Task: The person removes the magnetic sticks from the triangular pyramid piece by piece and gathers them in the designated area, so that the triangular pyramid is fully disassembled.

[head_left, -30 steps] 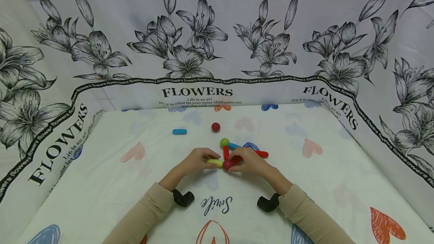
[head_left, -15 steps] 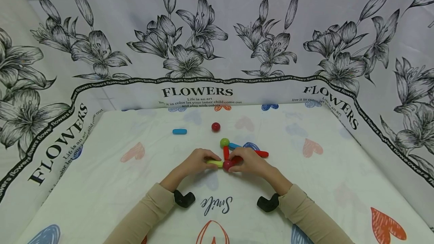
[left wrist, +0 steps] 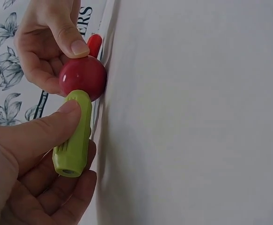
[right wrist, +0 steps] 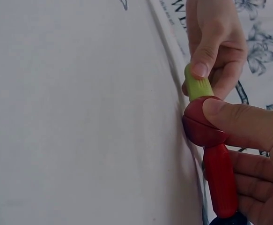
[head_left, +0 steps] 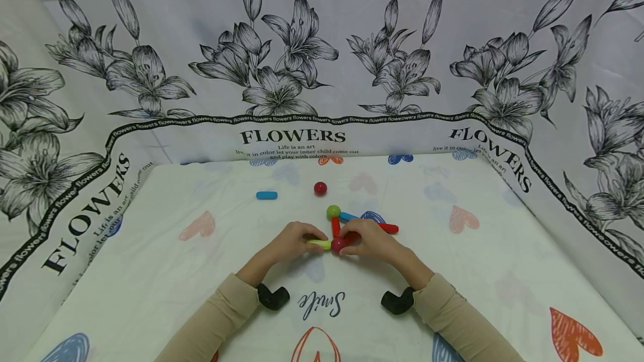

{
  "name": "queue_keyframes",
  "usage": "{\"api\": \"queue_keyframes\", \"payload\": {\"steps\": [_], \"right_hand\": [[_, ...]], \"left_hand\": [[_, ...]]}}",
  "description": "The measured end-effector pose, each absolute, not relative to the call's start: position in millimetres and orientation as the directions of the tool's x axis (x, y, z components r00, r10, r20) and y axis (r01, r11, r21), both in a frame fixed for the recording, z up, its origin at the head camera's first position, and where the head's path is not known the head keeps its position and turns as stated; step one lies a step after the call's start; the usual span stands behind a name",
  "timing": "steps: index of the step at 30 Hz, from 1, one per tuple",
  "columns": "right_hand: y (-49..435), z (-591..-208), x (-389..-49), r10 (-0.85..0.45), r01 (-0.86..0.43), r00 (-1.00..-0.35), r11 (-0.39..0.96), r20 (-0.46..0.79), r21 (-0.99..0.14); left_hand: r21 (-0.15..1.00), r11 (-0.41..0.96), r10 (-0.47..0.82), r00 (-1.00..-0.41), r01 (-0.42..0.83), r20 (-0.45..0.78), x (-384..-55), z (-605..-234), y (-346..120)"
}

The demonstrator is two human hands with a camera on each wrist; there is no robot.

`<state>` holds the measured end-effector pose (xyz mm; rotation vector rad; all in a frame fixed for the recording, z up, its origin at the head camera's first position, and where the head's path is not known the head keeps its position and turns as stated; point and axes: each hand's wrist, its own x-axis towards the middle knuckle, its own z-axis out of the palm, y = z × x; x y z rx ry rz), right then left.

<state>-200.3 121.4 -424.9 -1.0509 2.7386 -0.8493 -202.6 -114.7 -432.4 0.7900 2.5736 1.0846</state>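
While the left hand (head_left: 292, 239) pinches the lime rod (left wrist: 73, 140), whose tip meets the red ball (left wrist: 82, 75) gripped between the right hand's (head_left: 374, 240) fingertips, a crooked push could make it slip or wrench the red rod (right wrist: 220, 180) beside those fingers loose.

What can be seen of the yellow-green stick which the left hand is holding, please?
The yellow-green stick looks like smooth plastic, faceted, with ridges moulded near its ends. Its free end is flat, with a small grey round centre. The left hand pinches it between thumb and fingers. The other end meets the dark red ball. In the head view it runs roughly sideways, left of that ball.
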Motion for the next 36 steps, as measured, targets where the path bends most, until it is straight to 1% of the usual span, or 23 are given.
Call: {"api": "queue_keyframes", "payload": {"steps": [7,13,23,36], "right_hand": [[123,-424,-200,-0.626,-0.563,-0.776,0.632,0.077,-0.533],[124,-425,-200,-0.616,-0.551,-0.785,0.643,0.068,-0.532],[121,-424,-198,-0.602,-0.515,-0.798,0.659,0.027,-0.548],[123,-422,-198,-0.657,-0.591,-0.752,0.642,0.047,-0.489]], "left_hand": [[0.711,0.551,0.615,-0.789,0.437,0.009,-201,-434,-121],[0.728,0.566,0.564,-0.826,0.386,0.000,-200,-434,-129],[0.721,0.579,0.500,-0.864,0.381,0.055,-203,-430,-149],[0.688,0.618,0.413,-0.902,0.381,0.129,-214,-432,-167]]}}
